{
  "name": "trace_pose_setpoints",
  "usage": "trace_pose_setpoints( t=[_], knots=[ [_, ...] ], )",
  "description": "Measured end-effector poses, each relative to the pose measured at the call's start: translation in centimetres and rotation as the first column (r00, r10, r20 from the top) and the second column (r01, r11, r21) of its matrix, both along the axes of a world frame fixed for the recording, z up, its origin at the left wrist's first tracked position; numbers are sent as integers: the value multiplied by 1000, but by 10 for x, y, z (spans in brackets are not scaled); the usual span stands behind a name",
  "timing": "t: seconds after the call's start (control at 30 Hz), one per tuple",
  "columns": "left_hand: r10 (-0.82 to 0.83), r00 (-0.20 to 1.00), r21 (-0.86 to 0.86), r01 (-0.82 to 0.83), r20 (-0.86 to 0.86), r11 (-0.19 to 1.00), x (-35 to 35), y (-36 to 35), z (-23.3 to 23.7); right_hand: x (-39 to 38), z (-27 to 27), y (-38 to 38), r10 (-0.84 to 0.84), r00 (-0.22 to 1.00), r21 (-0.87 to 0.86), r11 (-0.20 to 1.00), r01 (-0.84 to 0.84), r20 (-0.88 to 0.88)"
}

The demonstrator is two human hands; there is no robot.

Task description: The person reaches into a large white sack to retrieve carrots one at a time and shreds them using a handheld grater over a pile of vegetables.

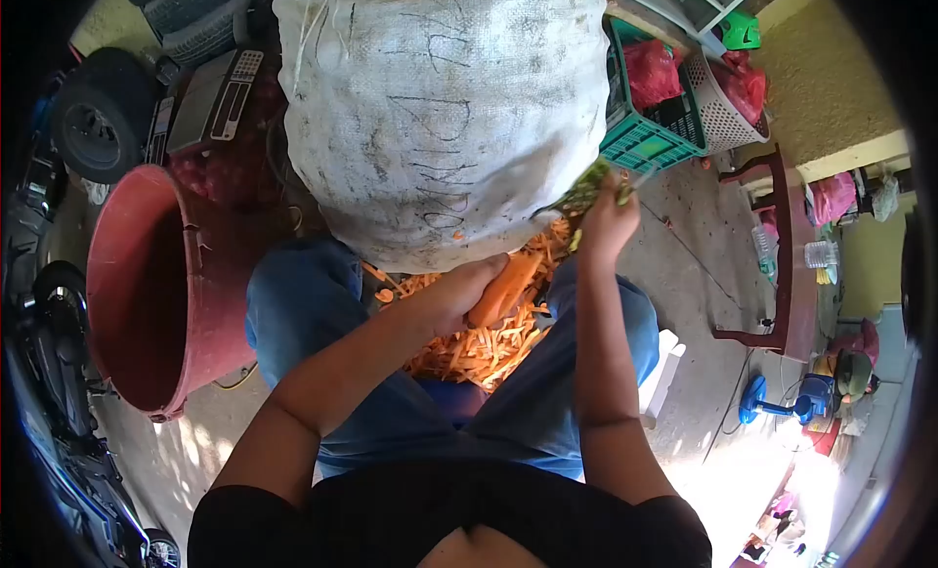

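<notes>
My left hand [461,293] is closed around a thick orange carrot [506,289], held low between my knees. Under it lies a heap of orange carrot peelings [469,358]. Up and to the right, my right hand [611,226] is closed on a mottled green thing [584,189], smeared by motion, whose kind I cannot make out. That hand is apart from the carrot, beside the lower right edge of a big white woven sack [440,109] with black handwriting on it.
A large red tub [186,294] lies open-mouthed at my left, near a tyre [96,119] and a scale [215,101]. On the right are a green crate [655,138], a white basket [723,109], a reddish-brown wooden frame [782,255] and a blue fan [782,402].
</notes>
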State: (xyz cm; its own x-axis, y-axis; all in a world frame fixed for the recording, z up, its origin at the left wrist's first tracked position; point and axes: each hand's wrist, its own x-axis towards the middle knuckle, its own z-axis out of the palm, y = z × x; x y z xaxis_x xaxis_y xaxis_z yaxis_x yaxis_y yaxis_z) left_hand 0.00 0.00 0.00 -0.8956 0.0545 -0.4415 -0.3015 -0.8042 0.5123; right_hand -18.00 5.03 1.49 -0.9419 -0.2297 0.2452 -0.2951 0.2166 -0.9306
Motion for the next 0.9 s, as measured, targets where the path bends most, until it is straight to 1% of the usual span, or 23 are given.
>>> trace_pose_setpoints(
  t=[0.03,0.07,0.1,0.17,0.2,0.23,0.27,0.3,0.33,0.37,0.4,0.47,0.5,0.53,0.6,0.63,0.7,0.73,0.77,0.8,0.83,0.87,0.9],
  knots=[
    [47,997,27,-49,56,998,-1,2,1,-6,4,1,-77,996,-25,997,78,48],
    [96,989,49,-102,112,994,-1,1,1,-7,4,2,-21,984,-222,973,60,175],
    [97,990,55,-103,105,993,-3,1,1,-3,8,5,-20,986,-218,974,57,168],
    [171,978,171,-190,122,967,-3,-9,-2,20,14,7,145,976,-269,958,-98,163],
    [177,981,209,-191,85,959,-3,-12,-10,30,12,9,251,945,-269,944,-191,209],
    [178,980,208,-192,86,959,-3,-12,-13,46,15,7,317,907,-321,920,-224,276],
    [212,977,229,-212,27,950,-3,-11,-16,52,8,8,350,920,-212,926,-312,175],
    [245,969,253,-230,-31,940,-3,-10,-14,61,9,7,408,898,-216,903,-371,166],
    [243,969,254,-228,-29,940,-4,-7,-10,68,9,8,413,905,-118,908,-401,105],
    [292,955,230,-295,49,927,-5,-5,-5,73,9,7,423,905,-16,906,-423,43],
    [341,932,200,-360,124,911,-7,-3,-1,75,9,5,423,905,-16,906,-423,43],
    [338,933,218,-359,128,908,-9,-1,0,77,8,2,399,907,27,916,-399,-136],
    [333,934,237,-356,133,904,-9,-1,0,73,6,2,397,908,27,917,-397,-136],
    [330,934,237,-354,133,905,-7,-1,1,64,3,2,340,940,10,940,-340,-42],
    [27,995,37,-31,97,999,-1,-1,5,30,-5,1,171,980,-1,985,-172,98],
    [25,995,40,-29,95,999,1,3,10,8,-8,2,58,988,6,998,-59,140],
    [-52,997,43,50,51,998,5,7,20,-10,3,5,-75,980,-138,985,101,183],
    [-38,998,39,40,-45,998,7,2,18,-14,0,8,-73,980,-138,986,99,183],
    [-36,998,42,38,-44,998,7,-2,13,-17,-5,14,-6,983,-179,983,39,183],
    [20,998,-202,-30,-53,979,5,-8,10,-14,-4,18,61,982,-219,976,-20,179],
    [72,995,-435,-98,-75,895,3,-13,10,-9,-2,20,63,982,-218,976,-23,179],
    [133,990,-614,-128,-37,779,1,-17,12,-1,-1,21,178,967,-118,980,-158,185],
    [137,990,-617,-131,-38,776,2,-21,12,9,4,21,289,936,-20,957,-291,201]
  ],
)
